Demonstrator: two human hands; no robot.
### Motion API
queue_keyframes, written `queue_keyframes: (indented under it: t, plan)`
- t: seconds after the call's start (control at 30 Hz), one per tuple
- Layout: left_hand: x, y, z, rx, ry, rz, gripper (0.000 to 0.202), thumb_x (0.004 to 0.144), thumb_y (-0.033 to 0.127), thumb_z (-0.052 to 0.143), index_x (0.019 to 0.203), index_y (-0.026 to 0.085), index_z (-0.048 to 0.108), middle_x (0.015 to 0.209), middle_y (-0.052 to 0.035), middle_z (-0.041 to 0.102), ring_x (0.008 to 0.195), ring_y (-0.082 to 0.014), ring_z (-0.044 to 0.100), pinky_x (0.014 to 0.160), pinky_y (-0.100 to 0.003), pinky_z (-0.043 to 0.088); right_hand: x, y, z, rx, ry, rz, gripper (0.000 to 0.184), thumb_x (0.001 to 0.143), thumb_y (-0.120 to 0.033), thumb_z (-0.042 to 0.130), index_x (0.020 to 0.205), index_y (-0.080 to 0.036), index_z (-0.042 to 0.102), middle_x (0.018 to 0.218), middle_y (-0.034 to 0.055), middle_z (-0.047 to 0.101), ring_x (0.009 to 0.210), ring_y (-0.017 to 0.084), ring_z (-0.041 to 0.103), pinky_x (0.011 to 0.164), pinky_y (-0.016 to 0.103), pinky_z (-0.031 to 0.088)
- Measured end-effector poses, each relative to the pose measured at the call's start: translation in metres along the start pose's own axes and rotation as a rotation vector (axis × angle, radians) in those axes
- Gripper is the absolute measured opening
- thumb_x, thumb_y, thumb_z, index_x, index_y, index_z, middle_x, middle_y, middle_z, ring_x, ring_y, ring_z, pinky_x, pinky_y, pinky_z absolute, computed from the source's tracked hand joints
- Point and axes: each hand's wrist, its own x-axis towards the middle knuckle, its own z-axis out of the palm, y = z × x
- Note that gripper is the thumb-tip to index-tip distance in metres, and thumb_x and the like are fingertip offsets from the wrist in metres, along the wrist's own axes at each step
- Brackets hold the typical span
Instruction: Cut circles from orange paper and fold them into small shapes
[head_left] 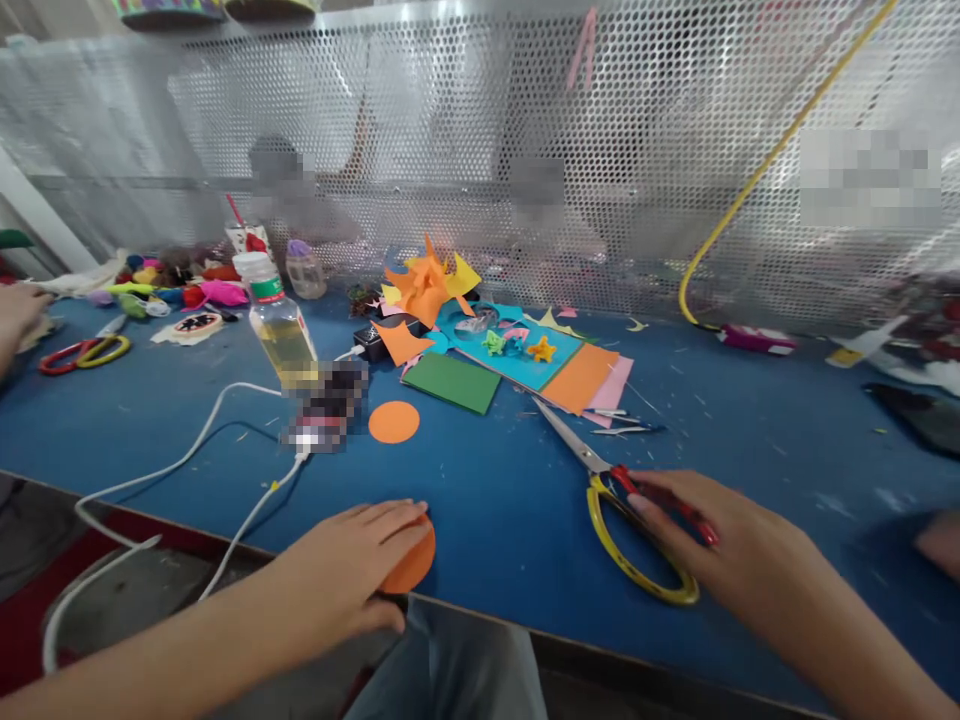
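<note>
Head camera: at the near edge of a blue worktable [510, 500], the person's left hand [360, 565] lies flat and released, palm down, on an orange paper disc [417, 572], whose rim shows just past the fingertips and reaches the table's lip. The right hand [720, 540] rests on the handles of a pair of scissors [592, 463], fingers stretched loosely over the red loop rather than clenched around it. The yellow loop [637, 575] lies bare just beside the fingertips, and the shut blades point away from the palm toward the paper pile.

Beyond the left hand's fingertips, well apart, sits a second orange disc [394, 421]. Near it a white cable [187, 455] runs off the table edge, and a clear bottle [279, 325] stands upright farther out. Past the scissor tips lie a green card [452, 382], an orange sheet [581, 378] touching a turquoise sheet [517, 365], and an orange paper flower [424, 285] behind them.

Far out from the left hand, another pair of scissors [84, 352] lies near another person's hand [16, 310] at the frame's edge. A perforated metal screen [525, 120] backs the table, with a yellow hose [757, 165] curving down before it
</note>
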Motion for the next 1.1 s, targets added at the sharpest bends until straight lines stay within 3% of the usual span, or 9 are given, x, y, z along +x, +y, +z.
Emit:
queue_keyframes:
  t: [0.13, 0.27, 0.4, 0.5, 0.6, 0.67, 0.8, 0.97, 1.1]
  plan:
    - [-0.015, -0.011, 0.019, 0.017, 0.083, 0.055, 0.048, 0.084, 0.012, 0.045, 0.131, 0.021, 0.045, 0.137, -0.0046, 0.045, 0.123, -0.0198, 0.046, 0.104, -0.032, 0.039, -0.007, 0.006, 0.006, 0.043, 0.008, -0.013, 0.044, 0.085, -0.055, 0.039, 0.097, -0.022, 0.065, 0.096, 0.0055, 0.070, 0.084, 0.027, 0.066, 0.065, 0.038, 0.053]
    - [-0.010, -0.016, -0.003, -0.046, 0.128, 0.094, 0.049, 0.083, 0.004, 0.035, 0.126, 0.023, 0.051, 0.129, -0.0010, 0.054, 0.116, -0.0162, 0.053, 0.099, -0.029, 0.043, 0.013, -0.006, 0.001, 0.122, -0.064, -0.053, 0.034, 0.086, -0.047, 0.041, 0.096, -0.024, 0.064, 0.096, 0.0034, 0.069, 0.083, 0.024, 0.065, 0.068, 0.036, 0.051]
    - [0.047, -0.019, -0.053, -0.446, 0.393, 0.066, 0.023, 0.086, 0.021, 0.050, 0.099, 0.025, 0.068, 0.104, -0.0022, 0.067, 0.095, -0.0161, 0.061, 0.087, -0.028, 0.045, 0.060, -0.038, -0.004, 0.216, -0.042, -0.109, 0.029, 0.083, -0.042, 0.047, 0.092, -0.022, 0.066, 0.096, 0.0060, 0.068, 0.087, 0.028, 0.062, 0.075, 0.042, 0.048]
    - [0.107, -0.025, -0.073, -0.768, 0.604, -0.037, 0.017, 0.080, 0.031, 0.058, 0.076, 0.016, 0.065, 0.066, -0.0003, 0.062, 0.059, -0.0097, 0.056, 0.058, -0.022, 0.044, 0.096, -0.061, 0.008, 0.538, -0.006, -0.075, 0.026, 0.076, -0.040, 0.058, 0.091, -0.021, 0.066, 0.091, 0.0075, 0.068, 0.081, 0.026, 0.061, 0.078, 0.043, 0.045]
    - [0.153, -0.029, -0.067, -0.929, 0.618, -0.046, 0.023, 0.077, 0.038, 0.060, 0.079, 0.014, 0.060, 0.065, 0.0002, 0.059, 0.051, -0.0074, 0.051, 0.046, -0.019, 0.039, 0.114, -0.069, 0.034, 0.695, 0.033, -0.023, 0.044, 0.078, -0.042, 0.057, 0.115, -0.019, 0.054, 0.110, 0.0094, 0.062, 0.084, 0.023, 0.061, 0.076, 0.039, 0.048]
    - [0.167, -0.029, -0.054, -1.029, 0.607, -0.041, 0.029, 0.074, 0.041, 0.063, 0.080, 0.014, 0.060, 0.068, -0.0006, 0.061, 0.053, -0.0074, 0.052, 0.048, -0.019, 0.041, 0.115, -0.066, 0.053, 0.800, -0.003, 0.013, 0.042, 0.081, -0.041, 0.053, 0.114, -0.016, 0.053, 0.099, 0.0092, 0.066, 0.076, 0.021, 0.062, 0.066, 0.035, 0.052]
    - [0.170, -0.032, -0.031, -1.185, 0.530, -0.031, 0.035, 0.071, 0.046, 0.065, 0.086, 0.014, 0.062, 0.073, -0.0019, 0.063, 0.057, -0.0085, 0.054, 0.050, -0.019, 0.044, 0.107, -0.058, 0.072, 0.939, -0.065, 0.054, 0.034, 0.084, -0.040, 0.049, 0.103, -0.014, 0.058, 0.084, 0.0070, 0.068, 0.071, 0.019, 0.063, 0.063, 0.031, 0.053]
    - [0.167, -0.043, -0.025, -1.313, 0.467, -0.061, 0.035, 0.072, 0.042, 0.065, 0.094, 0.014, 0.064, 0.080, -0.0033, 0.065, 0.063, -0.0096, 0.057, 0.055, -0.020, 0.048, 0.107, -0.052, 0.073, 0.980, -0.054, 0.056, 0.037, 0.087, -0.032, 0.043, 0.119, -0.013, 0.046, 0.077, 0.0045, 0.065, 0.067, 0.016, 0.063, 0.064, 0.030, 0.054]
    - [0.167, -0.044, -0.022, -1.376, 0.477, -0.109, 0.030, 0.073, 0.039, 0.065, 0.087, 0.013, 0.063, 0.076, -0.0025, 0.063, 0.061, -0.0084, 0.056, 0.052, -0.018, 0.046, 0.108, -0.047, 0.078, 0.884, 0.021, -0.018, 0.042, 0.083, -0.018, 0.042, 0.125, -0.021, 0.042, 0.104, 0.0088, 0.059, 0.079, 0.016, 0.062, 0.071, 0.033, 0.053]
